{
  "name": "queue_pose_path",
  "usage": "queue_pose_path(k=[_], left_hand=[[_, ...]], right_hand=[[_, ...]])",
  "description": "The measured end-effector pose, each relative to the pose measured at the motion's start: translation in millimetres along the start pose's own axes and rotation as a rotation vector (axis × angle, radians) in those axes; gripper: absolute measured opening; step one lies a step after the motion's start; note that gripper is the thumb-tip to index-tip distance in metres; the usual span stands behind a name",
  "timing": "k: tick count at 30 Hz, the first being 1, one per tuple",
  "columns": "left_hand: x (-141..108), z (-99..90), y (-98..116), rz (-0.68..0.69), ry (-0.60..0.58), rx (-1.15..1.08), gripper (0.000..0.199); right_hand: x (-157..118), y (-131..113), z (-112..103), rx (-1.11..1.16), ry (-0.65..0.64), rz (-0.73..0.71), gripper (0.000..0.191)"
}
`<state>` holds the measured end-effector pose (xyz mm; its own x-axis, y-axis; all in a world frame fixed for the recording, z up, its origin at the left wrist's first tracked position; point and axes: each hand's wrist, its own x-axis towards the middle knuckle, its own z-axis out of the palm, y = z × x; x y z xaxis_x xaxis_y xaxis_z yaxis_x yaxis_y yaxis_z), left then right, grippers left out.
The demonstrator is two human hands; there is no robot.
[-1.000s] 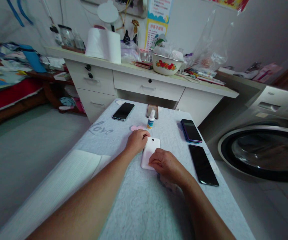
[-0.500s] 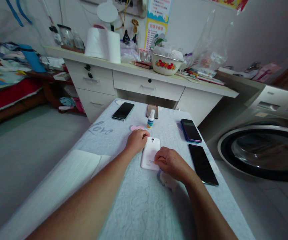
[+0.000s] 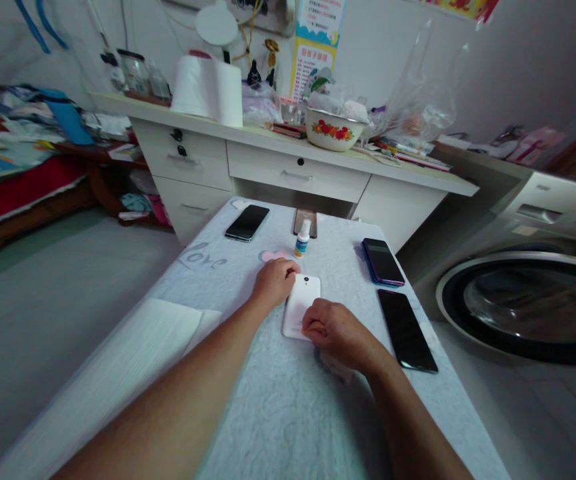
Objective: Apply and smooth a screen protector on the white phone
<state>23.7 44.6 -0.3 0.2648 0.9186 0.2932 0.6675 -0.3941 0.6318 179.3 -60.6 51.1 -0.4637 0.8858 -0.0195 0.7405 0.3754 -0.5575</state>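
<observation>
A white phone (image 3: 301, 300) lies back up on the cloth-covered table (image 3: 268, 413), its camera at the far end. Fingers of my left hand (image 3: 275, 280), curled closed, touch its upper left edge. My right hand (image 3: 335, 330) is closed over the lower right part of the phone, pinching a small orange thing that is mostly hidden. Just beyond the phone stands a small spray bottle (image 3: 302, 240) with a white top, in front of a brownish phone case (image 3: 313, 225).
A black phone (image 3: 248, 223) lies at the far left. On the right are stacked phones (image 3: 383, 261) and a large black phone (image 3: 407, 330). White paper (image 3: 153, 333) covers the left edge. Behind stands a white desk (image 3: 298, 150); a washing machine (image 3: 523, 267) is at right.
My right hand has moved slightly left and down across the back of the white phone. My left hand stays at the phone's upper left edge.
</observation>
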Motion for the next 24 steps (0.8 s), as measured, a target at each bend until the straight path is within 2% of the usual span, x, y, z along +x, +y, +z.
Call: queue_pose_path(k=[8, 18, 24], left_hand=[[0, -0.6, 2, -0.009, -0.008, -0.011, 0.023], [0, -1.5, 2, -0.01, -0.011, 0.006, 0.022], [-1, -1.2, 2, -0.003, -0.013, -0.008, 0.022]], right_hand=[[3, -3, 8, -0.025, 0.037, 0.004, 0.018], [-4, -1, -5, -0.031, -0.052, 0.035, 0.015], [-4, -1, -6, -0.026, -0.053, 0.043, 0.014]])
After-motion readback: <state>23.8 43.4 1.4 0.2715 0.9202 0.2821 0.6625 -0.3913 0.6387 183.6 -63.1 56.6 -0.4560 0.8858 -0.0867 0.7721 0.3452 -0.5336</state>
